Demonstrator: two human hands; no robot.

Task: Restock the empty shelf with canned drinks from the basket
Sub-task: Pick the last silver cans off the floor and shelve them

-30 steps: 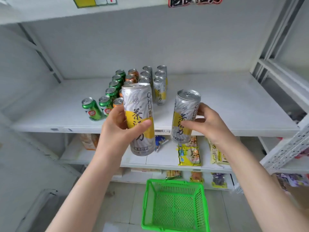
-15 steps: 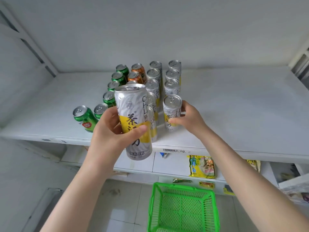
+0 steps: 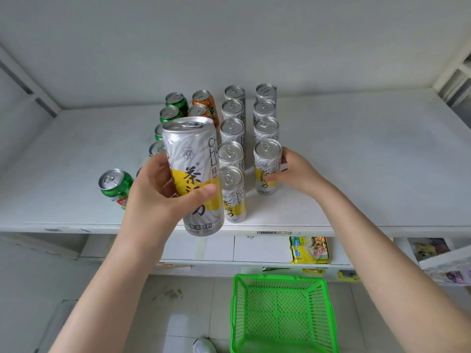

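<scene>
My left hand [image 3: 163, 197] grips a tall silver-and-yellow can [image 3: 193, 171], held upright in the air in front of the shelf edge. My right hand [image 3: 298, 174] is closed around a second silver-and-yellow can [image 3: 266, 169] that stands on the white shelf [image 3: 356, 161] at the front of the right-hand row. Two rows of matching silver cans [image 3: 232, 128] run to the back. Left of them stand orange cans [image 3: 204, 103] and green cans [image 3: 173, 105], partly hidden by the held can. The green basket [image 3: 283, 314] on the floor below holds no cans.
One green can [image 3: 116, 184] leans apart at the front left of the shelf. Snack packets [image 3: 309, 249] lie on the lower shelf. A white upright frame rises at the far right. The right half of the shelf is bare.
My right hand has carried its can forward and set it down on the shelf at the front of the right row. The view has moved closer to the shelf.
</scene>
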